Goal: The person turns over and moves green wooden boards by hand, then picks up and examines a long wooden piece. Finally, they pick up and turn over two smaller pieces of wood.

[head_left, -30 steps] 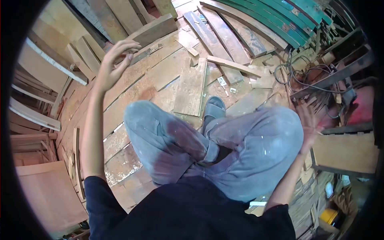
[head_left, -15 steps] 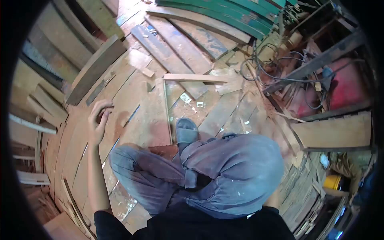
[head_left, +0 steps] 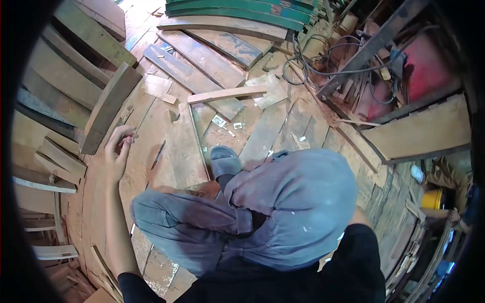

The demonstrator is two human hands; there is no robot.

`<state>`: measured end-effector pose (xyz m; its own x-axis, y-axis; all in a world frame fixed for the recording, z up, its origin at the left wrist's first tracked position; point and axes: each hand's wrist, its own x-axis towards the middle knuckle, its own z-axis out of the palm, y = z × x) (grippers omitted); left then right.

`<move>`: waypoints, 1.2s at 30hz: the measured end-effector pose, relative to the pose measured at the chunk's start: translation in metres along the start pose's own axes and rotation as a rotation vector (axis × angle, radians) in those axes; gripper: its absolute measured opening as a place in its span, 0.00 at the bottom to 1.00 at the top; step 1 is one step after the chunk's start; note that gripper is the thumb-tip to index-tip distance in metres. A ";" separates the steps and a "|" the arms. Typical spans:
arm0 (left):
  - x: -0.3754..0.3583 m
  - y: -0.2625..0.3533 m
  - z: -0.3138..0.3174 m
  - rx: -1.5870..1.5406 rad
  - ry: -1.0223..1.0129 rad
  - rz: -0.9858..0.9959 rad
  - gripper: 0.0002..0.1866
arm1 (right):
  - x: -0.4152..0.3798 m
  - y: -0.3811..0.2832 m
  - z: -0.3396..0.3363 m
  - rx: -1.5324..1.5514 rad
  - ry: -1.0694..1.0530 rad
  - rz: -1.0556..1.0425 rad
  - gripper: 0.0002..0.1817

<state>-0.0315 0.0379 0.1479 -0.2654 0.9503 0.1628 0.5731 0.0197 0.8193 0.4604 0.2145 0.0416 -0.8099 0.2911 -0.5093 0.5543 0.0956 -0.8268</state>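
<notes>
On the plank floor [head_left: 151,146] at the person's left, the left hand [head_left: 117,154] lies loosely open with fingers slightly curled, holding nothing. It sits just beside the lower end of a thick curved timber [head_left: 108,108] that rests on the boards. The right hand is not in view; it is hidden behind the raised knee [head_left: 298,202] and the dark sleeve, so its state cannot be told.

Risk assessment: the person squats with one sandalled foot [head_left: 225,161] on uneven, overlapping boards. A shift of weight onto a loose plank could tip it, judging from the gaps and unfixed offcuts. Rough board edges near the left hand present a likely splinter hazard. The thick curved timber could roll or slide if pulled from one end only.

Surroundings: a pale wooden batten [head_left: 227,94] lies across the boards ahead of the foot. Green curved boards [head_left: 237,10] are stacked at the far edge. Coiled black cables [head_left: 308,60] lie near a red machine [head_left: 429,65] behind a dark frame. A second person with a yellow container [head_left: 432,199] is at the right edge.
</notes>
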 end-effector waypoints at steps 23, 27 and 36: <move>0.388 -0.007 0.070 0.650 -0.455 0.380 0.18 | 0.283 0.004 -0.165 -0.806 0.291 0.098 0.27; 0.374 0.055 -0.093 0.650 -0.261 0.164 0.20 | 0.219 -0.090 -0.167 -0.719 0.231 0.307 0.21; 0.019 -0.032 -0.429 0.886 -0.891 -0.958 0.22 | -0.081 -0.148 -0.055 -0.314 0.483 0.585 0.19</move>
<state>-0.3874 -0.0775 0.3611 -0.4416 0.3429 -0.8291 0.8044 0.5607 -0.1966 0.4546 0.2287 0.2185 -0.2411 0.7471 -0.6194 0.9472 0.0423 -0.3177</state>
